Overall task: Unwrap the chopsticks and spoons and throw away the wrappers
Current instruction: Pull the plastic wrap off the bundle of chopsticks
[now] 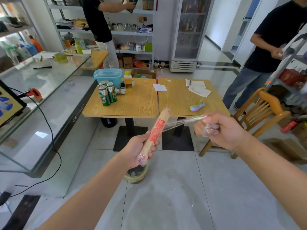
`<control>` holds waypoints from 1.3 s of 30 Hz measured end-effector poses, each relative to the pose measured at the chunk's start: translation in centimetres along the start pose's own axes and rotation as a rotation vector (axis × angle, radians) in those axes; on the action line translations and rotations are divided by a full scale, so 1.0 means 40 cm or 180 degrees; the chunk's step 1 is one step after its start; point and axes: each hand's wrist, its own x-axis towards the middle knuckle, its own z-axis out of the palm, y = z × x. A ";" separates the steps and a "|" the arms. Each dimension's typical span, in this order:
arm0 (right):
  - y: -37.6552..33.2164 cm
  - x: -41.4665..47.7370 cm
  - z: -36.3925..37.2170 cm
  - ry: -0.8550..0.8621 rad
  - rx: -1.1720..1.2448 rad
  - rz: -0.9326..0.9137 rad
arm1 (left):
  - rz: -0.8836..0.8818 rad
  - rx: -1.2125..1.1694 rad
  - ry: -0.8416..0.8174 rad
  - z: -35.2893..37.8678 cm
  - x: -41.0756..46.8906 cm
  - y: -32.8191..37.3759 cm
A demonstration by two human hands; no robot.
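Note:
My left hand [141, 149] grips a bundle of wooden chopsticks [157, 128] with red print, tilted up and to the right over the floor. Clear plastic wrapper [182, 122] stretches from the bundle's upper part to my right hand [221, 130], which is closed on a bunched wad of it. The bundle's lower end still has crumpled film around it. A small bin [137, 175] with a dark liner stands on the floor right below my left hand. Pastel spoons [197, 106] lie in a pile on the right wooden table [179, 100].
Green cans [107, 94], a blue lidded tub [108, 76] and a bottle stand on the left table [132, 103]. Papers [198, 88] lie on the right table. A glass counter [41, 90] runs along the left, a wooden chair [260, 112] sits right. Two people stand at the back.

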 end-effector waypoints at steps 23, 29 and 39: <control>-0.086 0.061 -0.079 0.0213 -0.4563 0.0335 | 0.0321 0.2504 -0.1414 0.077 -0.063 -0.034; -0.028 0.018 -0.084 0.0182 -0.4416 0.0929 | 0.0671 0.0613 -0.0810 0.055 -0.033 -0.013; -0.001 0.020 -0.028 -0.0013 -0.4626 0.0841 | 0.0611 0.0213 -0.0029 0.024 -0.004 -0.035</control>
